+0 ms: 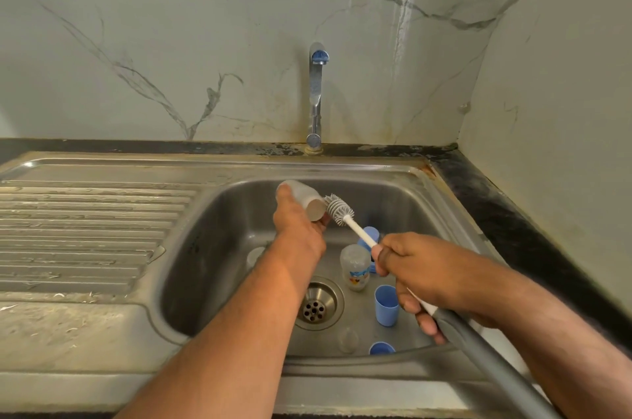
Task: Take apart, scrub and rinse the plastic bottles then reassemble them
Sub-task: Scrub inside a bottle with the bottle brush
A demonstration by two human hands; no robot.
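Observation:
My left hand grips a clear plastic bottle body over the sink basin, its open mouth turned to the right. My right hand holds a bottle brush by its white and grey handle. The grey bristle head sits just outside the bottle's mouth. A second clear bottle with a printed label stands in the basin. Blue caps lie around it: one upright, one at the front, one behind the brush handle. A clear teat rests near the front.
The steel sink has a drain at its middle and a ribbed draining board to the left. A chrome tap with a blue lever rises behind the basin, not running. A marble wall closes the back and right.

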